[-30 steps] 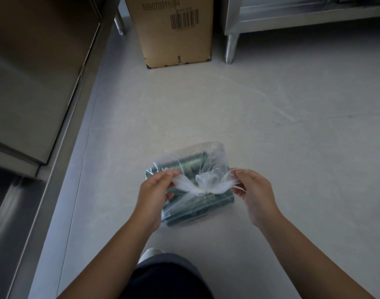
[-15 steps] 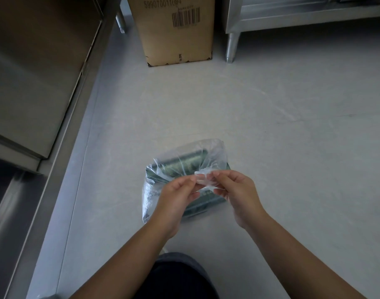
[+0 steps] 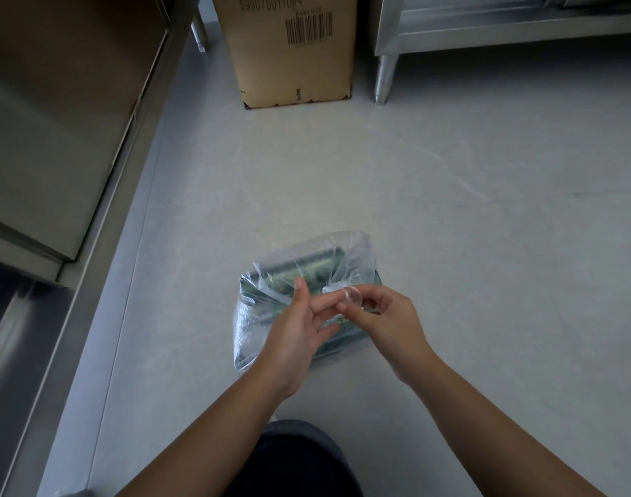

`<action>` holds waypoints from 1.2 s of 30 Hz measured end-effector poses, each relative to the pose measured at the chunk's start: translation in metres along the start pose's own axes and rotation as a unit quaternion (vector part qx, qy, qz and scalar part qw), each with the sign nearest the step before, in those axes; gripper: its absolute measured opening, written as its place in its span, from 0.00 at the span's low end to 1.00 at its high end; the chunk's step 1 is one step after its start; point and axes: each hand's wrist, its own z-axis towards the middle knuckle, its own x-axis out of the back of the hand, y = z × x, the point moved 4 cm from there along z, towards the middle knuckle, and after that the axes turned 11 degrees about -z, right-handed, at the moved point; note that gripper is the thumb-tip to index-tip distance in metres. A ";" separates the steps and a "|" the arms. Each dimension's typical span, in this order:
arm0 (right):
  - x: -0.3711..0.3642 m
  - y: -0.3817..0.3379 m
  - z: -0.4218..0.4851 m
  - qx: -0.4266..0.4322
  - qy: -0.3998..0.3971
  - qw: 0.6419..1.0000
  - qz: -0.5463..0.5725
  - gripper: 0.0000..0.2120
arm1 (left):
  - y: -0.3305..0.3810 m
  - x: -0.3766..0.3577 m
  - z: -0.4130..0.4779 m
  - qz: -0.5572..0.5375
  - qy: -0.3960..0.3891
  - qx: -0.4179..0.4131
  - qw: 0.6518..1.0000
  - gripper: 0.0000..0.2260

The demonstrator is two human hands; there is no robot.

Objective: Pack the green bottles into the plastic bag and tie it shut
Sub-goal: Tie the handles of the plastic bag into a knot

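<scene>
A clear plastic bag (image 3: pixel 256 317) lies on the grey floor in front of me with green bottles (image 3: pixel 299 270) lying inside it. Both hands hover over its top. My right hand (image 3: pixel 382 321) pinches a twisted end of the bag's plastic between thumb and fingers, a small loop of film curling over the fingertips. My left hand (image 3: pixel 299 335) sits beside it with the fingers spread, its fingertips touching the same strand of plastic. The bottles' lower part is hidden under my hands.
A cardboard box (image 3: pixel 292 48) with a barcode stands on the floor at the far side. A steel table leg (image 3: pixel 384 80) is to its right. A steel cabinet (image 3: pixel 56 138) runs along the left. My dark-trousered knee (image 3: pixel 292 460) is at the bottom.
My hands had the two bag ends pulled apart, then came together over the knot. Now the left hand's fingers have spread while the right winds a strand of plastic.
</scene>
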 end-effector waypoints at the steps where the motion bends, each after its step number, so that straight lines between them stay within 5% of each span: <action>1: 0.000 0.001 0.001 0.000 0.005 1.000 0.004 0.05 | 0.000 0.001 0.000 0.005 -0.006 0.000 1.000 0.31; 6: 0.001 0.004 0.004 -0.013 0.030 0.998 0.049 0.09 | 0.001 0.008 0.001 0.024 -0.003 0.003 1.000 0.31; 10: -0.001 0.005 0.010 -0.030 0.060 0.997 0.041 0.05 | 0.009 0.023 0.004 0.190 0.078 -0.060 0.977 0.11; 13: 0.000 0.004 0.017 -0.037 0.081 0.995 0.040 0.07 | 0.020 0.037 0.005 0.392 0.099 -0.157 0.901 0.08; 17: -0.005 -0.005 0.024 -0.052 0.095 0.994 0.030 0.10 | 0.033 0.045 0.004 0.631 0.080 -0.232 0.736 0.10; 20: -0.015 -0.019 0.016 -0.097 0.108 0.987 0.066 0.13 | 0.049 0.043 -0.005 0.690 0.083 -0.223 0.683 0.14; 24: -0.021 -0.055 -0.007 -0.149 0.140 0.973 0.107 0.13 | 0.085 0.043 -0.033 0.719 0.110 -0.178 0.663 0.12; 36: 0.009 -0.257 -0.086 -0.165 0.111 0.974 0.112 0.11 | 0.252 -0.050 -0.145 0.672 0.197 -0.162 0.695 0.10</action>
